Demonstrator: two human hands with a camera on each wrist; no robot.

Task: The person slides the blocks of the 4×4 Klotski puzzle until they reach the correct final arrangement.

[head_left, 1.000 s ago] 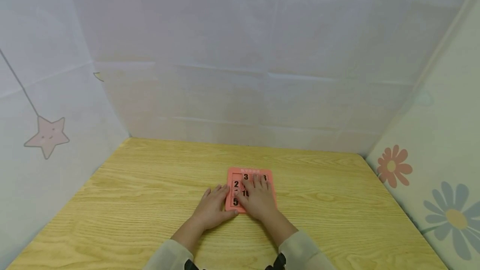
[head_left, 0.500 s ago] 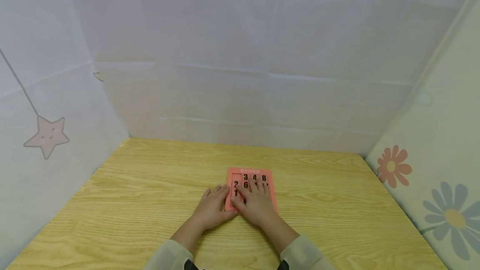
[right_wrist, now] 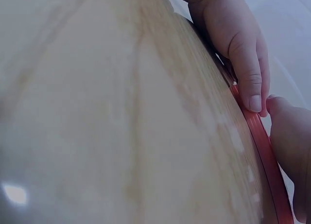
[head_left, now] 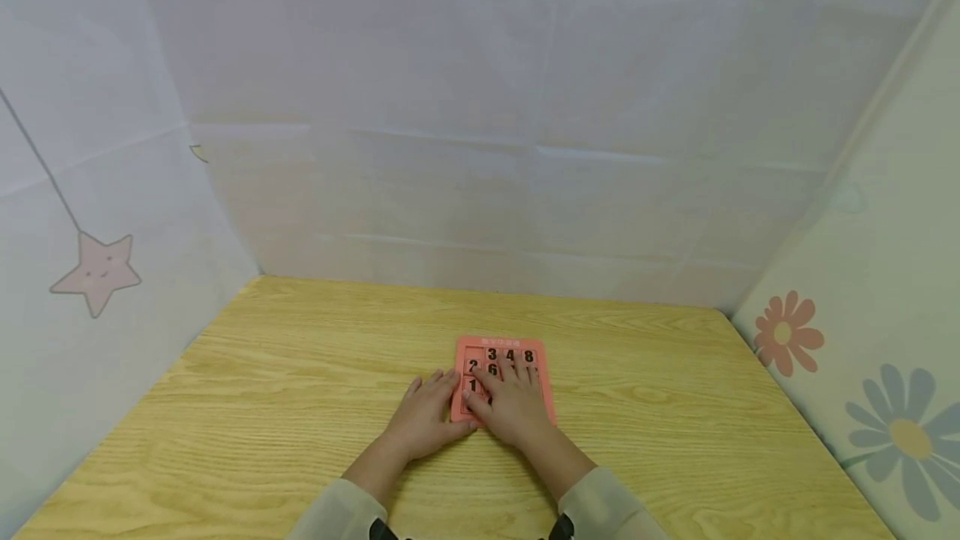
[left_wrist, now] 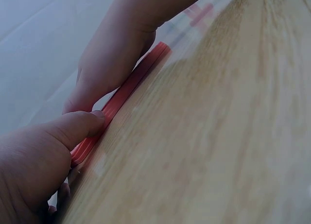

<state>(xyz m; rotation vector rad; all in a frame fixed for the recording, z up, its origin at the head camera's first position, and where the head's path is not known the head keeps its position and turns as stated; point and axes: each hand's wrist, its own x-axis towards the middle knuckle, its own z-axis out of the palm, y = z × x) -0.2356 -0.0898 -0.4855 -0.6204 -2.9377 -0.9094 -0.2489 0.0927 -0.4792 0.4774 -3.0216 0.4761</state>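
A pink number slide puzzle (head_left: 501, 341) lies flat on the wooden table, its black-numbered tiles facing up. Tiles 3, 4 and 8 (head_left: 528, 357) show along the top row, with a gap at the top left; 2, 1 and 6 show below. My left hand (head_left: 423, 419) holds the puzzle's near left corner, fingers along the left side and thumb (left_wrist: 87, 124) against the near edge. Over the lower tiles lies my right hand (head_left: 513, 411), fingers spread, covering several of them. Both wrist views show the puzzle's red-pink side (right_wrist: 265, 146) from low down.
The wooden table (head_left: 300, 357) extends around the puzzle on all sides. Pale cloth walls (head_left: 480, 107) stand behind it and at both sides, printed with a star (head_left: 97, 273) at left and flowers (head_left: 907, 436) at right.
Over the last second my right hand has drawn back toward me, baring tiles 4, 8 and 6 and covering the 5 and 10. My left hand and the puzzle frame have stayed put.
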